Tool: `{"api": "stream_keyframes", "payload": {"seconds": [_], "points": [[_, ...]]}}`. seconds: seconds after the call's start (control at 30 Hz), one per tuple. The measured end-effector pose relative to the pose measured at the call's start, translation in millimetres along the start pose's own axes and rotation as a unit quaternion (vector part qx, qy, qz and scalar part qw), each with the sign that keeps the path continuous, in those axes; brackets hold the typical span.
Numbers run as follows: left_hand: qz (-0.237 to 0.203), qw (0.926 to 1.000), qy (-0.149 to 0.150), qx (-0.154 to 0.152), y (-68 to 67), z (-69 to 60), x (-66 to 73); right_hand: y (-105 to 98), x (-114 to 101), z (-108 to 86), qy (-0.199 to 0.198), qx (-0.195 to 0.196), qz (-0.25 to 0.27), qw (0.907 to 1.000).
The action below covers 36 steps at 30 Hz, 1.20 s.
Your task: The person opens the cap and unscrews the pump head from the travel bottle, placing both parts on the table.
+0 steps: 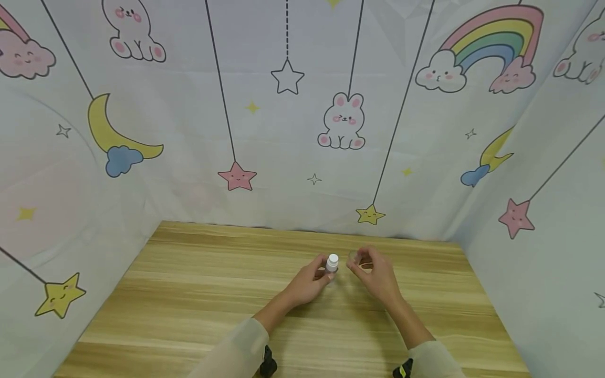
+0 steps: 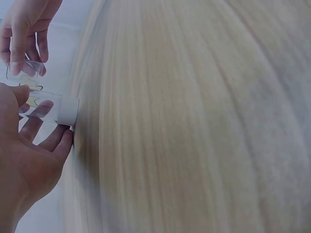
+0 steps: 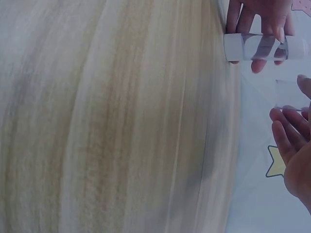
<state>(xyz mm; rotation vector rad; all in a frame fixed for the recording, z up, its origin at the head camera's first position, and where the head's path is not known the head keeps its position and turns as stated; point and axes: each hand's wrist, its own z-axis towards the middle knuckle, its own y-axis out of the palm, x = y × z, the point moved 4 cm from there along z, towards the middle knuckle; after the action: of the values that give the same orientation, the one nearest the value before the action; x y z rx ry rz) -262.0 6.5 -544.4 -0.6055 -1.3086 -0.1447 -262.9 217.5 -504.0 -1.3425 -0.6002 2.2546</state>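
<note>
A small clear bottle [image 1: 332,266] with a white top and white base stands upright on the wooden table. My left hand [image 1: 306,283] grips it from the left side, fingers and thumb curled round its body. In the right wrist view the bottle [image 3: 238,47] shows its white base at the table surface. Just to the right, my right hand [image 1: 379,275] pinches a clear cap [image 3: 290,94] between thumb and fingers. The cap is held above the table, a short gap from the bottle. Through the left wrist camera the clear cap [image 2: 25,73] appears beside the bottle [image 2: 48,104].
The light wood-grain table [image 1: 212,294] extends around both hands. A white cloth backdrop [image 1: 288,131] printed with stars, rabbits and a rainbow rises behind the table and on both sides. The table's back edge lies a little beyond my hands.
</note>
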Motion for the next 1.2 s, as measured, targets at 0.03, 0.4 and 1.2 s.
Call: {"api": "stream_keyframes", "payload": {"seconds": [0.03,0.4,1.2], "points": [[0.0,1.0,0.0,-0.001,-0.1,-0.1,0.3,0.6,0.4,-0.3,0.0,0.0,0.0,1.0],[0.003,1.0,-0.003,-0.001,-0.2,-0.7,1.0,5.2,0.4,-4.4,0.012,-0.004,0.019,0.9997],[0.009,0.9999,0.001,0.014,-0.1,0.1,-4.0,14.7,5.4,-11.6,0.021,-0.015,0.023,0.9994]]}}
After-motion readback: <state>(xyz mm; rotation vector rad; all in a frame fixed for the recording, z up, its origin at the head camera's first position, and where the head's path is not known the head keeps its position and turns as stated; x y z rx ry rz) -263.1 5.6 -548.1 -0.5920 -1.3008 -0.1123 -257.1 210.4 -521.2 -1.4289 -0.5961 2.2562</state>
